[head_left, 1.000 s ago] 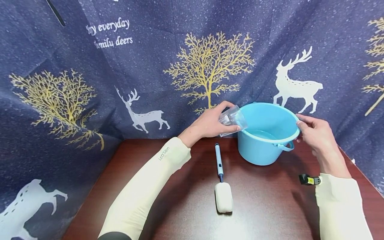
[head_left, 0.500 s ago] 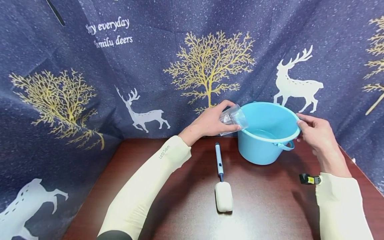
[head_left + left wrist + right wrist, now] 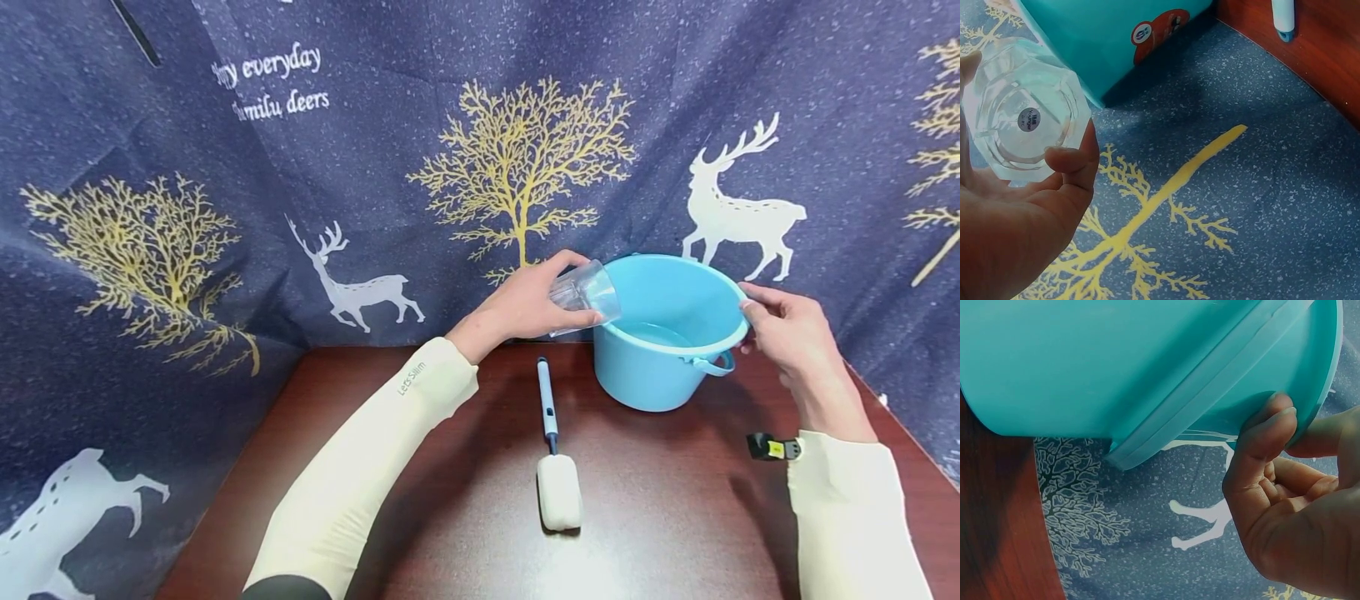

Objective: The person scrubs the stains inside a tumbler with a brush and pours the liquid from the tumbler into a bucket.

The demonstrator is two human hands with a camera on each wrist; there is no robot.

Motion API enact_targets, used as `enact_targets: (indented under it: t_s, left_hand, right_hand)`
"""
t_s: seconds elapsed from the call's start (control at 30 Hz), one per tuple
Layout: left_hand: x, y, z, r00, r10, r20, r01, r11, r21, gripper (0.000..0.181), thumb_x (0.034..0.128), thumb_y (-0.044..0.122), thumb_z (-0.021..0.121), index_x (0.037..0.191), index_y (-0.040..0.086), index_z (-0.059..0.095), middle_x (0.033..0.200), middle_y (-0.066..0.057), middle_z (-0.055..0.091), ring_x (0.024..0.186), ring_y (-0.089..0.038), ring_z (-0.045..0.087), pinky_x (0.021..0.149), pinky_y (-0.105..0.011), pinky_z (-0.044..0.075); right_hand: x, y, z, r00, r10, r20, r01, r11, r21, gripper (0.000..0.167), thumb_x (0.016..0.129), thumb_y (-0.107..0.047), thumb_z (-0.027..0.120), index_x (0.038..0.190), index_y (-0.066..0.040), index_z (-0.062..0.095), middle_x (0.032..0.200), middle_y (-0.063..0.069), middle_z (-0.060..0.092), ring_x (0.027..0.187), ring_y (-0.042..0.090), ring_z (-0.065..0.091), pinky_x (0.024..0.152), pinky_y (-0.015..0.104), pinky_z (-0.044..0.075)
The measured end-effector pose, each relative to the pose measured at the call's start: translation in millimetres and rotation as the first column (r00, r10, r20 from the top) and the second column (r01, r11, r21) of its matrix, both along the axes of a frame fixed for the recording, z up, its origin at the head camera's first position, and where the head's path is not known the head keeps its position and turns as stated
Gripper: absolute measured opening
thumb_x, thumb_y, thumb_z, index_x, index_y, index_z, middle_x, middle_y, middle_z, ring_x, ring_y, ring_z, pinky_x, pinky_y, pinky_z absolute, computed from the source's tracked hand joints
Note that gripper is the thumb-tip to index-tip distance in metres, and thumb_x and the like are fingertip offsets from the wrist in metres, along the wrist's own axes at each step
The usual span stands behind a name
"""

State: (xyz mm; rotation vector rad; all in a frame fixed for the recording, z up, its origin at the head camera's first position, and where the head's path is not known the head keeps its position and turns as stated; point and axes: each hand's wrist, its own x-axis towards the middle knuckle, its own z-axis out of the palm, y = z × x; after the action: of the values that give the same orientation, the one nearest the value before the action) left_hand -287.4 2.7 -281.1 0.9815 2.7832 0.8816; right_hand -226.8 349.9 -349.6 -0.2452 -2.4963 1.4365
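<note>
My left hand (image 3: 525,302) grips a clear faceted glass (image 3: 587,293), its thumb on one side and fingers on the other. Tipped sideways, the glass has its mouth over the left rim of a light blue bucket (image 3: 651,375). In the left wrist view, the thick base of the glass shows a small round sticker. Whether any liquid is in it, I cannot tell. My right hand (image 3: 791,333) pinches the bucket's right rim between thumb and fingers, as the right wrist view (image 3: 1291,487) confirms. The bucket stands upright on the table.
A sponge brush with a blue handle (image 3: 547,400) and white head (image 3: 559,493) lies on the brown table (image 3: 450,517), left of the bucket. The bucket's handle (image 3: 716,365) hangs at its right side. Behind stands a dark blue curtain (image 3: 360,167) with deer and trees.
</note>
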Motion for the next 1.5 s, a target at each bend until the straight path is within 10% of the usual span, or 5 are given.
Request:
enact_targets:
  t_s: [1.5]
  left_hand:
    - [-2.9,11.9,20.8,0.999,-0.047,-0.017,0.044,0.985,-0.169,0.081,0.0926,0.060,0.075,0.160,0.030,0.042,0.140,-0.001,0.061,0.113,-0.015,0.061,0.089,-0.034,0.054]
  right_hand:
    - [1.3,-1,0.5,1.000,-0.011,0.007,0.011,1.000,0.012,0.053,0.113,-0.028,0.046,0.160,-0.003,0.043,0.100,0.000,0.063,0.065,0.009,0.062,0.058,0.026,0.058]
